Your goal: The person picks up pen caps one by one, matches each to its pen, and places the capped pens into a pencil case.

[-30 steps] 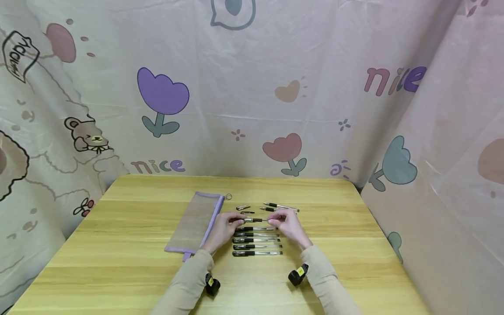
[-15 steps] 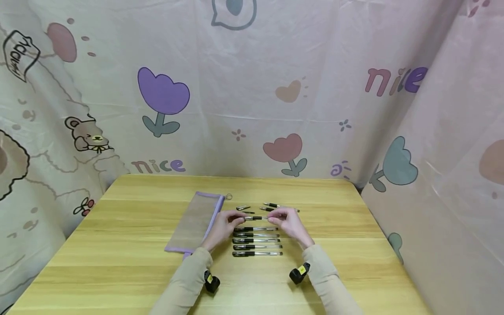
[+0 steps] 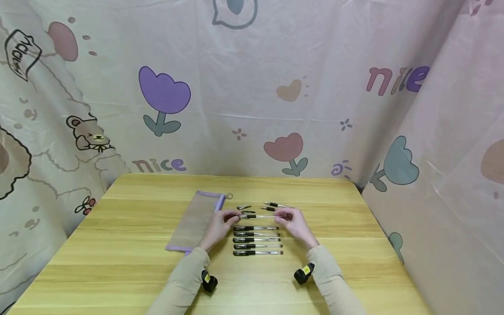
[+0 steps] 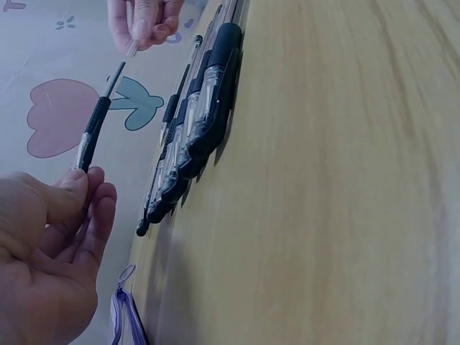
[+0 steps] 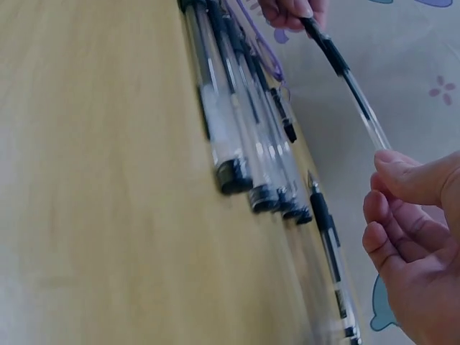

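My left hand (image 3: 220,224) pinches the front part of a gel pen (image 3: 250,216), held level above the table. Past its black grip (image 4: 94,123) runs a thin refill tube (image 5: 361,103), dark with ink and clear at its far end. That clear end is pinched between the thumb and fingertips of my right hand (image 3: 293,221). Below the hands lies a row of several capped black pens (image 3: 257,240), side by side. Two small pen caps (image 3: 244,207) rest just behind the held pen. Two uncapped pens (image 5: 329,241) lie behind my right hand, which partly hides them in the head view.
A mesh zip pouch (image 3: 190,221) with purple edging lies left of the pens, partly under my left forearm. Its metal ring (image 3: 230,196) is at the back corner. A printed curtain (image 3: 220,144) stands behind the wooden table (image 3: 118,245).
My hands have drawn apart, the right one moving right and the left slightly left. More of the thin tube shows between them. The pens, caps and pouch lie where they were.
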The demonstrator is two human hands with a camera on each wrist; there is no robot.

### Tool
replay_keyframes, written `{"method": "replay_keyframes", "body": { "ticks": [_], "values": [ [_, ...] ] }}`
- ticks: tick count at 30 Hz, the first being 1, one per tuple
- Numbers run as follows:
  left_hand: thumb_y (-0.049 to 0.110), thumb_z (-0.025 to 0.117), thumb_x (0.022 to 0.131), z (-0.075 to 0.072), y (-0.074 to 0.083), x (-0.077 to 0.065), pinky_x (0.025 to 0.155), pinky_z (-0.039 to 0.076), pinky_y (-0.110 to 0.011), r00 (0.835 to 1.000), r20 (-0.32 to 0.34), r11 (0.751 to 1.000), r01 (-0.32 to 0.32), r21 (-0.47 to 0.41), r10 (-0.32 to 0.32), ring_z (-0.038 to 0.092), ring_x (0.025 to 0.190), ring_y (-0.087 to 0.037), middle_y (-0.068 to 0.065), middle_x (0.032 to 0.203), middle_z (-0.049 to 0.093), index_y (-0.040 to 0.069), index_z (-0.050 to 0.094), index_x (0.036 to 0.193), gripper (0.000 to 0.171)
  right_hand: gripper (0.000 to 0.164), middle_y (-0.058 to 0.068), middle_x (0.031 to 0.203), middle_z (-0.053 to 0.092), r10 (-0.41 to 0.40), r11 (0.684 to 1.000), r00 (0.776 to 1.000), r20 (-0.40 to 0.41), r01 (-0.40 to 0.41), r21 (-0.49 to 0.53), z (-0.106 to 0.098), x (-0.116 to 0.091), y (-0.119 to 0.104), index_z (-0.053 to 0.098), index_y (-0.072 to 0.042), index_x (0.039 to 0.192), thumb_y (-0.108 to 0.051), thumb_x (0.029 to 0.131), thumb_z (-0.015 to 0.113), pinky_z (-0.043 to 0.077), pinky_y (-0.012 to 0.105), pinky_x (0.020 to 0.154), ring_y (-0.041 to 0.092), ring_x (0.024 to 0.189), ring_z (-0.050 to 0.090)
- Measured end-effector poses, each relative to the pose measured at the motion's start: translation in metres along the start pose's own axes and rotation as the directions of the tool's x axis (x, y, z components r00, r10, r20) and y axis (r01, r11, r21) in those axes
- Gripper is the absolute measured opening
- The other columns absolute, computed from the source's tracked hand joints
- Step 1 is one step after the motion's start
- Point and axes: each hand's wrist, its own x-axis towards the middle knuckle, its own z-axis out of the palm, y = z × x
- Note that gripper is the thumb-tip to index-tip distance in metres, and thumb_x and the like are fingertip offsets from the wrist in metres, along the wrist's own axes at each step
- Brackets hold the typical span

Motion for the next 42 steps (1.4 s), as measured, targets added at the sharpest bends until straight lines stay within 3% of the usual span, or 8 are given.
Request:
{"method": "replay_keyframes", "body": {
  "ticks": [3, 7, 15, 22, 29, 42],
  "values": [
    [-0.002, 0.067, 0.092, 0.000, -0.001, 0.001, 0.080, 0.056, -0.019, 1.000, -0.008, 1.000, 0.019, 0.004, -0.019, 0.069, 0.090, -0.018, -0.014, 0.100, 0.076, -0.001, 0.073, 0.109, 0.019, 0.025, 0.024, 0.108, 0.072, 0.023, 0.999, 1.000, -0.016, -0.023, 0.024, -0.001, 0.000, 0.004, 0.070, 0.007, 0.112, -0.001, 0.088, 0.072, 0.055, 0.017, 0.077, 0.006, 0.083, 0.065],
    [-0.003, 0.067, 0.091, 0.001, -0.001, 0.001, 0.082, 0.057, -0.025, 1.000, -0.015, 0.999, 0.027, 0.027, -0.026, 0.069, 0.090, -0.021, -0.014, 0.098, 0.075, -0.002, 0.072, 0.111, 0.020, 0.023, 0.023, 0.101, 0.072, 0.052, 0.999, 0.998, -0.040, -0.052, 0.000, -0.002, 0.001, 0.009, 0.070, 0.008, 0.110, -0.001, 0.089, 0.072, 0.052, 0.018, 0.072, 0.011, 0.080, 0.064],
    [-0.006, 0.066, 0.090, 0.004, -0.002, 0.003, 0.082, 0.057, -0.029, 0.999, -0.031, 0.995, 0.043, 0.092, -0.040, 0.068, 0.089, -0.023, -0.015, 0.097, 0.074, -0.003, 0.071, 0.108, 0.019, 0.020, 0.022, 0.098, 0.074, 0.058, 0.998, 0.997, -0.056, -0.060, -0.030, -0.001, 0.002, 0.014, 0.071, 0.008, 0.106, 0.002, 0.087, 0.072, 0.055, 0.020, 0.072, 0.014, 0.080, 0.067],
    [-0.006, 0.062, 0.092, 0.008, -0.001, 0.004, 0.088, 0.057, -0.039, 0.996, -0.030, 0.986, 0.087, 0.143, -0.083, 0.066, 0.093, -0.023, -0.014, 0.100, 0.071, -0.002, 0.069, 0.109, 0.019, 0.010, 0.013, 0.097, 0.074, 0.062, 0.988, 0.995, -0.076, -0.072, -0.138, 0.004, 0.006, 0.017, 0.075, -0.002, 0.096, -0.001, 0.086, 0.075, 0.050, 0.019, 0.071, 0.011, 0.079, 0.062],
    [-0.007, 0.063, 0.090, 0.013, -0.008, 0.007, 0.084, 0.058, -0.039, 0.995, -0.086, 0.976, 0.061, 0.207, -0.044, 0.067, 0.089, -0.025, -0.015, 0.096, 0.072, -0.003, 0.071, 0.104, 0.016, 0.009, 0.009, 0.090, 0.073, 0.055, 0.977, 0.997, -0.047, -0.063, -0.204, 0.005, 0.011, 0.020, 0.076, -0.004, 0.093, -0.001, 0.084, 0.077, 0.046, 0.018, 0.066, 0.009, 0.073, 0.056],
    [-0.005, 0.065, 0.088, 0.013, -0.008, 0.008, 0.079, 0.055, -0.036, 0.992, -0.089, 0.956, 0.113, 0.271, -0.092, 0.063, 0.083, -0.020, -0.012, 0.090, 0.071, -0.001, 0.073, 0.098, 0.014, 0.008, 0.011, 0.086, 0.074, 0.061, 0.970, 0.998, -0.003, -0.060, -0.237, 0.002, 0.014, 0.018, 0.076, -0.003, 0.087, 0.002, 0.081, 0.078, 0.049, 0.018, 0.067, 0.011, 0.074, 0.060]
  ]
}}
